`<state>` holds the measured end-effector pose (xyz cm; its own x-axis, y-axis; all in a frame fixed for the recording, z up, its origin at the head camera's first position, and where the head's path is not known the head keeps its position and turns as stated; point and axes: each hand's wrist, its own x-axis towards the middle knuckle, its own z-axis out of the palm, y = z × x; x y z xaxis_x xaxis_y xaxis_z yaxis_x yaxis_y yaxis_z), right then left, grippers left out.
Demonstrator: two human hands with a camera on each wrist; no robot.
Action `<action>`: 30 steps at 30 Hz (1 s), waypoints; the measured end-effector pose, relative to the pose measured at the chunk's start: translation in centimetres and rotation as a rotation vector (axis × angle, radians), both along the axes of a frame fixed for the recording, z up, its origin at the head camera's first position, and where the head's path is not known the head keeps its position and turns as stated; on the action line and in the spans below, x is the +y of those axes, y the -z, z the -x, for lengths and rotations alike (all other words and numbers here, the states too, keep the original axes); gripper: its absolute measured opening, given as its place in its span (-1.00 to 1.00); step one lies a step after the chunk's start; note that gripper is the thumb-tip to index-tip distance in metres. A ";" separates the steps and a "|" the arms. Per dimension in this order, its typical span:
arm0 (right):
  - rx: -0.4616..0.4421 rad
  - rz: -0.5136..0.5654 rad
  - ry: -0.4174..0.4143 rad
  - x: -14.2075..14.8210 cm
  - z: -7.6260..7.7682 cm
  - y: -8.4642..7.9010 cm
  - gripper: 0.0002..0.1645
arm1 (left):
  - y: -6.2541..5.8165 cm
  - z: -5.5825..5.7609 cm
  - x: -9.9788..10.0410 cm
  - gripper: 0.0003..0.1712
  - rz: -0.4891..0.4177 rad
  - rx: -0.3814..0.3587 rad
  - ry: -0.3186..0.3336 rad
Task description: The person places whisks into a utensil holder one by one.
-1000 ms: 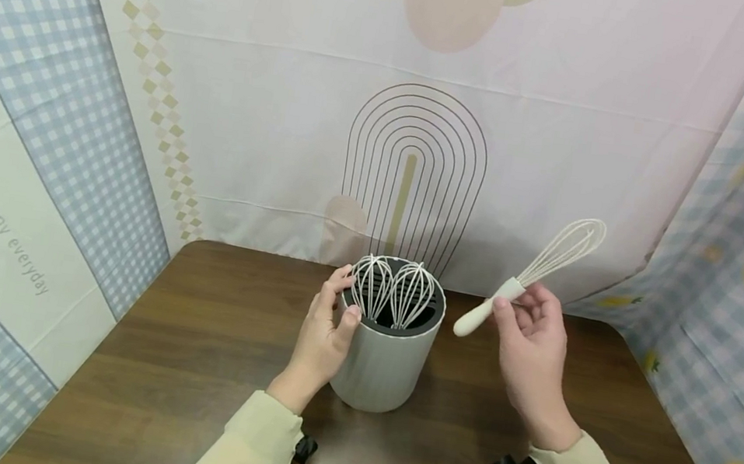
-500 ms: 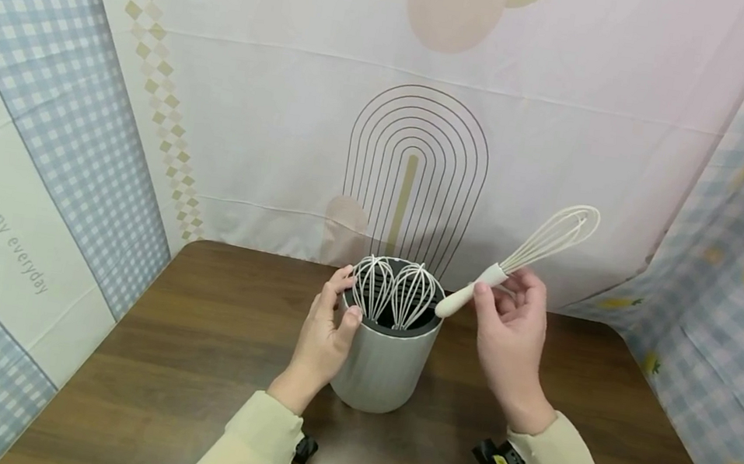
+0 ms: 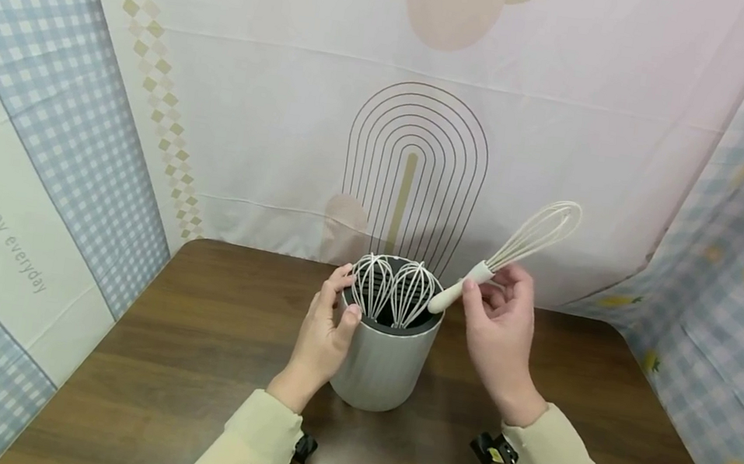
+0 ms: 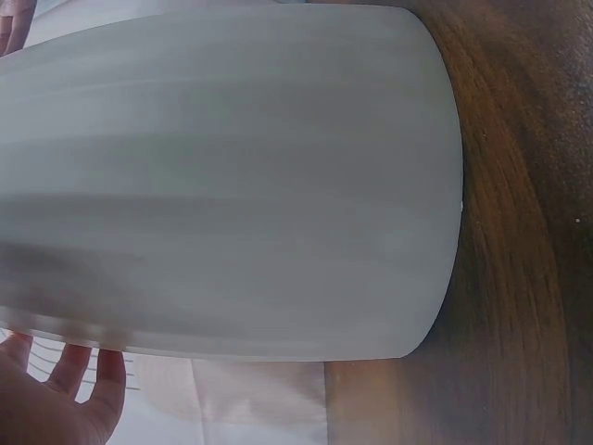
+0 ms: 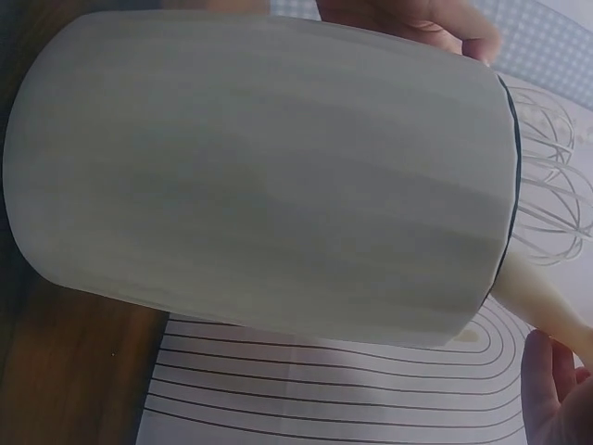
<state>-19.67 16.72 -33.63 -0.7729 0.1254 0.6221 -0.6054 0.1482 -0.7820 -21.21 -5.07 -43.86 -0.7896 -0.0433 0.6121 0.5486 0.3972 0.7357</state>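
Note:
A pale grey utensil holder (image 3: 382,370) with a black slotted insert stands upright on the table. Two whisks (image 3: 372,285) poke out of it, wire heads up, their handles hidden inside. My left hand (image 3: 321,339) grips the holder's left side near the rim, thumb in front, fingers behind. In my right hand (image 3: 503,332), thumb and fingers pinch a cream whisk (image 3: 450,295) near its collar. It slants, wires up to the right, with the handle's end at the holder's right rim. The right wrist view shows that whisk handle (image 5: 537,298) overlapping the holder's edge.
The dark wooden table (image 3: 210,336) extends around the holder. A pale patterned cloth (image 3: 272,133) hangs behind it, and blue checked cloths (image 3: 81,29) hang at both sides. Small black cameras (image 3: 495,450) sit on both wrists.
My right hand has moved left with the cream whisk, bringing its handle end from right of the holder to the rim. My left hand and the holder have stayed in place.

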 end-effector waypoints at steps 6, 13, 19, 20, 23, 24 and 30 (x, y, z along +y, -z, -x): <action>-0.031 -0.065 -0.003 -0.8 -1.0 -1.0 -0.51 | -0.1 0.0 0.0 -0.40 -0.008 0.000 0.008; -0.097 -0.165 -0.024 -1.3 -1.0 -0.8 -0.52 | 0.0 0.0 0.0 -0.38 -0.004 0.017 0.001; -0.168 -0.205 -0.057 -1.4 -1.0 -0.7 -0.50 | 0.1 0.1 0.0 -0.38 -0.006 0.036 -0.002; -0.174 -0.210 -0.059 -1.4 -1.0 -0.7 -0.49 | 0.1 0.0 0.0 -0.38 -0.005 0.032 -0.002; -0.179 -0.226 -0.058 -1.4 -1.0 -0.8 -0.48 | 0.0 0.0 0.0 -0.39 -0.002 0.024 -0.008; -0.179 -0.233 -0.057 -1.4 -1.0 -0.8 -0.47 | 0.0 0.0 0.0 -0.40 0.000 0.020 -0.010; -0.163 -0.249 -0.065 -1.4 -1.1 -1.0 -0.40 | -0.3 -0.1 0.0 -0.41 0.005 0.012 -0.007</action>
